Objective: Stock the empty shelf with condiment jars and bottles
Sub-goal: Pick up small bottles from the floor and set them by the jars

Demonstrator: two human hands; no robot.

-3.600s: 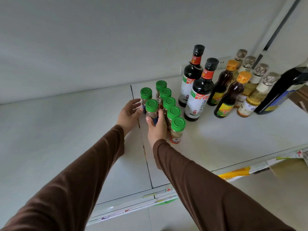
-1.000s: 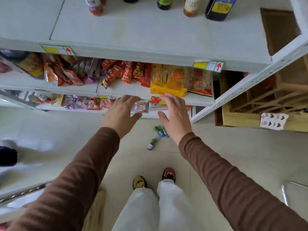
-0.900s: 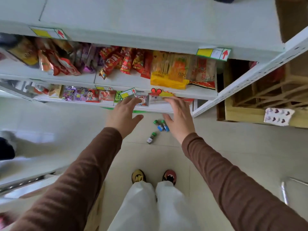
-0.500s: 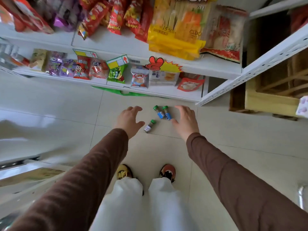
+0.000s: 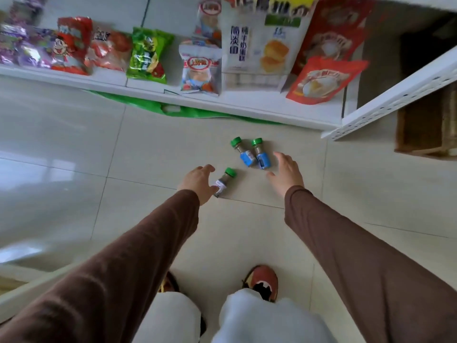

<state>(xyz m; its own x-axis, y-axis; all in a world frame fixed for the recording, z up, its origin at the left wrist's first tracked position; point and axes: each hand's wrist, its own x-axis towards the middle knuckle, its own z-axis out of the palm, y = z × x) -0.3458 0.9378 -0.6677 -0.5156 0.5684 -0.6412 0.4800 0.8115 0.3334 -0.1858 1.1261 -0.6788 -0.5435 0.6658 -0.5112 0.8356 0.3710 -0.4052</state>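
In the upper left of the frame we see a low white shelf (image 5: 148,86) carrying bright snack packets (image 5: 146,56), standing on their bases and facing outward so shoppers can read them; this is not the shelf we are stocking. Below it stretches the pale tiled floor (image 5: 74,149), and that is where our stock lies.

Just left of centre, our left hand (image 5: 197,180) reaches down with fingers spread and relaxed, holding nothing, its thumb just beside a small glass spice jar with a green cap and white label (image 5: 224,181). That jar lies on its side, tilted cap-up toward the shelf, so we judge it must be lifted by the body.

Right of centre, two more green-capped glass jars with blue labels (image 5: 252,154) lie side by side, touching, caps toward the shelf. Our right hand (image 5: 286,172) hovers just beside them, fingers straight and apart, empty, and seems placed to gather both together.

At lower centre our shoes (image 5: 262,280) stand behind the jars.
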